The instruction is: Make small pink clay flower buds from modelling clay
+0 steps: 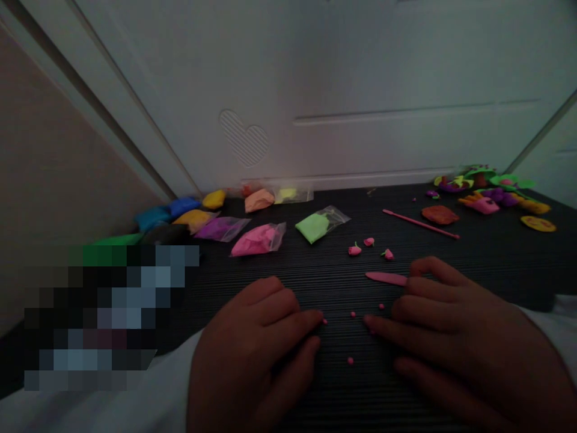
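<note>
My left hand [261, 349] rests on the dark table with its index fingertip on a small pink clay ball [325, 322]; its thumb is apart and the other fingers curl loosely. My right hand [451, 337] lies opposite, index fingertip against another pink ball [372, 331], thumb spread away below. Between the hands sit more pink balls [353, 314], one of them [350, 361] nearer to me. A pink modelling knife [386, 278] lies by my right hand, whose curled fingers hide its far end. Just beyond are small pink rosebuds [354, 250] with green stems.
Bags of pink [256, 240], green [313, 227] and purple clay [219, 228] lie at the back left, among several others. A thin pink stick [421, 224] and a brown-orange clay piece [439, 214] are back right, near colourful clay figures [484, 203]. A white panel [342, 144] stands behind.
</note>
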Action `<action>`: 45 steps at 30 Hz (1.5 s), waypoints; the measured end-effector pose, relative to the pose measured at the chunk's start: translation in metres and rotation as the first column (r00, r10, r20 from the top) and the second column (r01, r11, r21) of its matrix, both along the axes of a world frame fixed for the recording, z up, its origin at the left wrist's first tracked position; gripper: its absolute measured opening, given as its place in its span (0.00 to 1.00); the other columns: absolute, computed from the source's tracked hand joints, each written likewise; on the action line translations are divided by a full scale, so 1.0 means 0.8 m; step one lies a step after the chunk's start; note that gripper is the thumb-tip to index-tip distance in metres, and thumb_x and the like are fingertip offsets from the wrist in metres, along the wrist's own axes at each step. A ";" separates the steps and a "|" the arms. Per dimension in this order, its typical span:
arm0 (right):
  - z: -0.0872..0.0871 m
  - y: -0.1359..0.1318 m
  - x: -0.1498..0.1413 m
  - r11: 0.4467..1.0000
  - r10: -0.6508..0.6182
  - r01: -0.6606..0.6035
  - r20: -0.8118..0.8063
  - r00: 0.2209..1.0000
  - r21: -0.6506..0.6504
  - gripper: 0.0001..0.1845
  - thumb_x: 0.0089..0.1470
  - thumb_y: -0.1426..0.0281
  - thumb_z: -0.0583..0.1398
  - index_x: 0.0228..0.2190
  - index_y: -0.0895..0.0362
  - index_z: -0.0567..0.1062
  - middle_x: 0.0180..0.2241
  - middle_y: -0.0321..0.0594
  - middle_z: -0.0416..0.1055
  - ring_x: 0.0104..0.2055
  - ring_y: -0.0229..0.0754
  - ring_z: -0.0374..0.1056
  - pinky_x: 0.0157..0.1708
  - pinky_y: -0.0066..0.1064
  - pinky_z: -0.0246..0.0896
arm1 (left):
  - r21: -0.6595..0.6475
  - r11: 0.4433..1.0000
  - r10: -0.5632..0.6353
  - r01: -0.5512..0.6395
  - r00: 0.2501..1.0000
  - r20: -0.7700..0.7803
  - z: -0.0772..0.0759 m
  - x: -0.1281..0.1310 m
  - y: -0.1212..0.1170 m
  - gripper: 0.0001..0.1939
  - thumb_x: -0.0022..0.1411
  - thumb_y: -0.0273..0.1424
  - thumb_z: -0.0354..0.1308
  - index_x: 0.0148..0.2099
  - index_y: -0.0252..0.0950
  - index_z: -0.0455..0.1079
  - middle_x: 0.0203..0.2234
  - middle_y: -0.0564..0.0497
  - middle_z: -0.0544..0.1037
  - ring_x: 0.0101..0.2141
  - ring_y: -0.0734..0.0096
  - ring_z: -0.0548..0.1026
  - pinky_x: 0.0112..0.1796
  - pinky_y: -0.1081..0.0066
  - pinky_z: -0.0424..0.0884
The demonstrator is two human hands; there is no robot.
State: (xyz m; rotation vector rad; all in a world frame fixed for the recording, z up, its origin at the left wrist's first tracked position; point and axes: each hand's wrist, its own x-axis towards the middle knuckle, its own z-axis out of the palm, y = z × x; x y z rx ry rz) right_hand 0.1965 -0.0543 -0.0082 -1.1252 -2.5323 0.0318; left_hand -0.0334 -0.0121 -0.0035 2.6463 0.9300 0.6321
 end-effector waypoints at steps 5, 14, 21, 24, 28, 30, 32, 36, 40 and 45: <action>0.005 0.001 0.001 0.996 0.094 -0.094 0.048 0.994 0.007 0.12 0.49 0.71 0.55 0.38 0.52 0.71 0.25 0.34 0.67 0.29 0.40 0.59 0.38 0.44 0.44 | 0.009 1.000 -0.027 0.027 1.000 -0.001 0.000 -0.001 0.000 0.09 0.57 0.24 0.49 0.38 0.37 0.69 0.25 0.52 0.65 0.29 0.69 0.61 0.30 0.66 0.55; 0.001 0.003 0.004 0.997 0.065 -0.065 0.015 0.998 -0.044 0.11 0.50 0.69 0.55 0.38 0.55 0.70 0.27 0.36 0.65 0.30 0.40 0.59 0.39 0.44 0.43 | 0.037 0.998 -0.040 0.043 0.997 -0.072 0.003 0.001 -0.002 0.10 0.54 0.26 0.52 0.40 0.38 0.69 0.25 0.52 0.66 0.30 0.68 0.60 0.29 0.65 0.56; 0.005 0.000 0.003 0.993 0.111 -0.111 0.000 0.994 -0.040 0.11 0.49 0.71 0.56 0.37 0.54 0.71 0.26 0.35 0.65 0.28 0.40 0.58 0.37 0.43 0.45 | 0.072 0.997 0.015 -0.010 0.998 -0.068 0.005 0.002 0.000 0.08 0.56 0.26 0.50 0.36 0.35 0.69 0.25 0.51 0.67 0.30 0.67 0.61 0.30 0.64 0.58; 0.004 0.001 0.004 0.994 0.100 -0.099 0.016 0.995 -0.046 0.13 0.49 0.69 0.56 0.39 0.53 0.70 0.26 0.35 0.65 0.29 0.39 0.59 0.38 0.43 0.45 | 0.067 0.997 -0.036 0.040 0.998 -0.060 0.004 0.002 -0.001 0.07 0.55 0.25 0.51 0.36 0.36 0.69 0.25 0.52 0.66 0.30 0.67 0.61 0.30 0.64 0.58; 0.001 0.005 0.005 0.999 0.046 -0.046 -0.010 0.999 -0.009 0.16 0.51 0.71 0.55 0.44 0.55 0.69 0.29 0.36 0.67 0.32 0.39 0.61 0.39 0.41 0.46 | 0.078 0.996 -0.037 0.043 0.997 -0.067 0.002 0.001 -0.001 0.11 0.54 0.25 0.52 0.41 0.37 0.68 0.27 0.52 0.68 0.32 0.67 0.61 0.31 0.64 0.59; 0.001 0.007 0.006 1.000 0.019 -0.019 -0.048 0.999 0.004 0.16 0.51 0.72 0.54 0.44 0.56 0.69 0.29 0.36 0.67 0.32 0.38 0.61 0.38 0.38 0.48 | 0.093 0.995 -0.014 0.021 0.997 -0.074 0.001 0.001 0.001 0.11 0.54 0.26 0.52 0.42 0.36 0.68 0.27 0.51 0.69 0.32 0.67 0.61 0.32 0.63 0.59; 0.000 0.009 0.007 1.000 0.001 0.000 -0.091 0.996 0.012 0.15 0.51 0.74 0.54 0.42 0.56 0.70 0.28 0.36 0.67 0.32 0.37 0.61 0.36 0.36 0.49 | 0.104 0.994 -0.004 0.012 0.997 -0.078 0.002 0.000 0.001 0.11 0.56 0.26 0.51 0.41 0.36 0.69 0.27 0.51 0.69 0.32 0.67 0.61 0.32 0.63 0.59; 0.001 0.011 0.009 0.999 -0.037 0.040 -0.158 0.987 0.019 0.14 0.51 0.77 0.52 0.40 0.57 0.70 0.27 0.36 0.66 0.31 0.37 0.60 0.34 0.35 0.49 | 0.075 0.995 -0.055 0.060 0.997 -0.062 0.003 0.000 -0.001 0.08 0.56 0.25 0.50 0.37 0.35 0.70 0.26 0.50 0.68 0.32 0.66 0.61 0.31 0.64 0.59; 0.000 0.012 0.013 0.998 -0.054 0.055 -0.138 0.989 0.001 0.16 0.48 0.79 0.51 0.38 0.57 0.70 0.28 0.37 0.65 0.31 0.40 0.59 0.33 0.36 0.49 | 0.061 0.993 -0.093 0.097 0.994 -0.057 0.002 0.000 -0.003 0.09 0.55 0.24 0.51 0.38 0.36 0.69 0.27 0.51 0.68 0.33 0.67 0.61 0.32 0.64 0.60; 0.001 0.012 0.016 0.998 -0.054 0.056 -0.098 0.994 0.020 0.13 0.49 0.78 0.51 0.36 0.57 0.71 0.27 0.38 0.65 0.30 0.41 0.58 0.33 0.37 0.47 | 0.089 0.996 -0.018 0.024 0.998 -0.066 0.002 0.001 0.001 0.11 0.55 0.25 0.51 0.41 0.35 0.69 0.28 0.50 0.69 0.33 0.66 0.61 0.33 0.62 0.60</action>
